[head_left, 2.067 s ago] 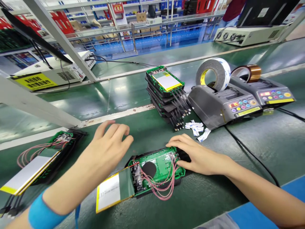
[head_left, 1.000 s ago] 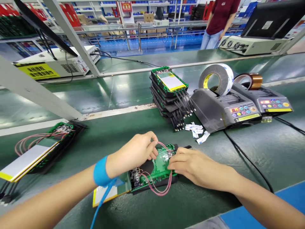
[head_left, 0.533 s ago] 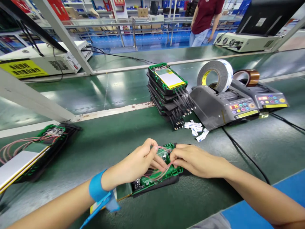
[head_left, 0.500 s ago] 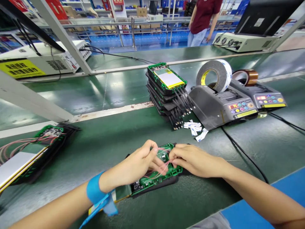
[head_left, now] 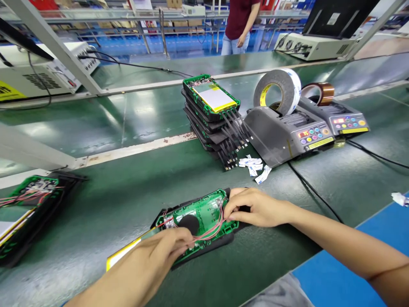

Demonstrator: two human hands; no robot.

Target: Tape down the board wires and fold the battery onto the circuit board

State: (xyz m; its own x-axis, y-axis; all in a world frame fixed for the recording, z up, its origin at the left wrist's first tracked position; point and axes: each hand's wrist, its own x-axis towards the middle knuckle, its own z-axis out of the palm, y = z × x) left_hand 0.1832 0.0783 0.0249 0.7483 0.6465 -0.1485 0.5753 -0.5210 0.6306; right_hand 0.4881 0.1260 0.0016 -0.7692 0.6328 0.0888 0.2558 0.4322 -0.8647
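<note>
A green casing (head_left: 204, 213) with a black outer shell lies on the dark green bench, a round black pad (head_left: 188, 224) inside it. Thin pink wires (head_left: 212, 232) run along its near side between my hands. My left hand (head_left: 169, 247) is closed on the wires over the casing's left part. At the right end, my right hand (head_left: 249, 207) pinches the same wires near the rim. A flat battery pack (head_left: 123, 253) with yellow edges sticks out at the left, partly hidden under my left hand and forearm.
Stacked green-and-black casings (head_left: 212, 98) with black cables stand behind. Beside them are white tape strips (head_left: 251, 164) and two tape dispensers (head_left: 287, 132), (head_left: 338, 117) with tape rolls. Another open casing (head_left: 35, 192) lies at the left. A person (head_left: 241, 25) stands beyond the bench.
My left hand has moved left and down along the wires, uncovering the casing's middle and the black pad. My right hand stays near the right end. The camera view has shifted.
</note>
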